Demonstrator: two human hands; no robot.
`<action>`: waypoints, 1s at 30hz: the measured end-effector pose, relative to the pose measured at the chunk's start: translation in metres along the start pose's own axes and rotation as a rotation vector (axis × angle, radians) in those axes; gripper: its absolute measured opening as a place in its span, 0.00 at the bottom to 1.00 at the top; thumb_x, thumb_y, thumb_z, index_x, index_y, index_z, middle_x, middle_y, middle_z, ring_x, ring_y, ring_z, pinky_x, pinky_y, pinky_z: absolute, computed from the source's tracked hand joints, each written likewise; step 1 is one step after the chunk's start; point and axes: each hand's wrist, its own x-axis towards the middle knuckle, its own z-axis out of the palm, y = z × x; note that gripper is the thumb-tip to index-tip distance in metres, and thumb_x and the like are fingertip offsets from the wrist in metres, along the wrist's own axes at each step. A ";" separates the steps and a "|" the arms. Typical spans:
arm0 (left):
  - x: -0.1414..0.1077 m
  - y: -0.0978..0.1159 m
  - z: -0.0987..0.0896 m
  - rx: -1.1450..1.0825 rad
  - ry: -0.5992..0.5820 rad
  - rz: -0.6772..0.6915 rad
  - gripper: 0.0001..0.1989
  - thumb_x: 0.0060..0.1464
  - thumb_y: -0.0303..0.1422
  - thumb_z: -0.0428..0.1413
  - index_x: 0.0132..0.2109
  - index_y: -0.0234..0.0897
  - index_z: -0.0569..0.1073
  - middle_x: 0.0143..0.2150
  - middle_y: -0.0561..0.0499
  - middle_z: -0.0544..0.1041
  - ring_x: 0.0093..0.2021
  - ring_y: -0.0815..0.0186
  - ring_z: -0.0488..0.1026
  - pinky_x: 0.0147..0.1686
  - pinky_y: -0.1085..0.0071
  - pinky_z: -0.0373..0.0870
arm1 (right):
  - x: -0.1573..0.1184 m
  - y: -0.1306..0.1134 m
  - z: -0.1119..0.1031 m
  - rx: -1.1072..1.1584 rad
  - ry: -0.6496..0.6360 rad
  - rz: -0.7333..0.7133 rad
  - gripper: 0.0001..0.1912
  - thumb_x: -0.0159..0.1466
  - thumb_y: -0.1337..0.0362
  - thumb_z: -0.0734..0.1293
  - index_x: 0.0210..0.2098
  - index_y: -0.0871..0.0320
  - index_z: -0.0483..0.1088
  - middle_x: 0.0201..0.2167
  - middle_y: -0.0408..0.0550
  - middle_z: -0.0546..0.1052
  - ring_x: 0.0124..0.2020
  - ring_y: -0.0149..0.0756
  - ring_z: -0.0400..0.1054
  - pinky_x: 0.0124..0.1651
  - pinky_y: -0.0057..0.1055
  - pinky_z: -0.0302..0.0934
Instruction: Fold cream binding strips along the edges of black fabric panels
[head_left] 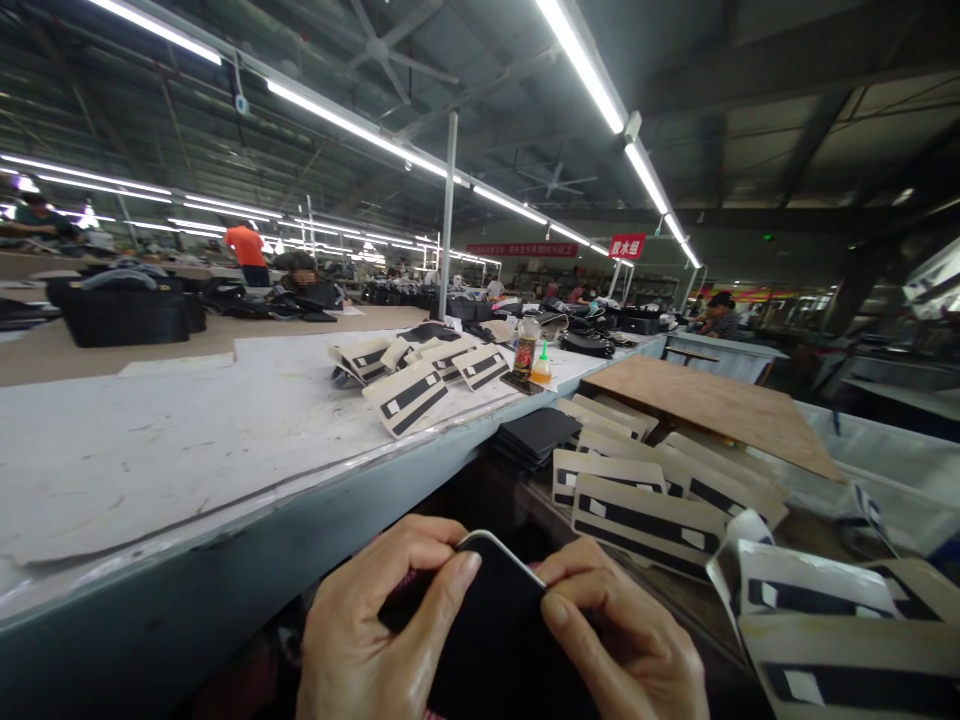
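Between my two hands is a black flat panel (499, 630) with a rounded corner and a pale edge, low in the head view. My left hand (386, 610) pinches its top edge at the left of the corner, thumb on the near face. On the right side, my right hand (619, 625) grips the same edge between thumb and fingers. The lower part of the panel runs out of the frame. Beyond my right hand lie several beige panels (652, 515) with black strips and small white patches.
The white-covered table (172, 440) runs along the left, its metal edge close to my left hand. On it stand more beige panels (409, 395), a dark-labelled bottle (525, 355) and a green-tipped glue bottle (541, 368). Black sheets (536, 435) and a wooden board (712, 400) lie at right.
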 end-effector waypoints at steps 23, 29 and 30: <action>-0.006 -0.001 0.012 -0.128 0.131 -0.213 0.05 0.54 0.32 0.64 0.38 0.47 0.78 0.33 0.63 0.83 0.32 0.75 0.81 0.35 0.89 0.74 | 0.001 -0.005 0.001 0.039 0.023 -0.013 0.11 0.67 0.72 0.69 0.29 0.54 0.74 0.31 0.42 0.80 0.32 0.31 0.75 0.35 0.25 0.68; 0.002 0.000 0.004 -0.083 -0.004 -0.112 0.10 0.55 0.31 0.64 0.42 0.52 0.86 0.38 0.60 0.87 0.35 0.70 0.85 0.37 0.85 0.78 | 0.000 -0.003 0.000 0.022 0.040 0.037 0.12 0.67 0.69 0.70 0.26 0.55 0.73 0.30 0.44 0.79 0.30 0.33 0.74 0.34 0.26 0.68; 0.003 0.001 0.003 -0.098 -0.019 -0.110 0.11 0.54 0.30 0.64 0.40 0.54 0.86 0.37 0.61 0.87 0.33 0.71 0.84 0.36 0.86 0.77 | 0.000 -0.003 0.000 0.022 0.041 0.040 0.12 0.67 0.69 0.70 0.26 0.55 0.73 0.30 0.44 0.79 0.30 0.33 0.74 0.34 0.26 0.68</action>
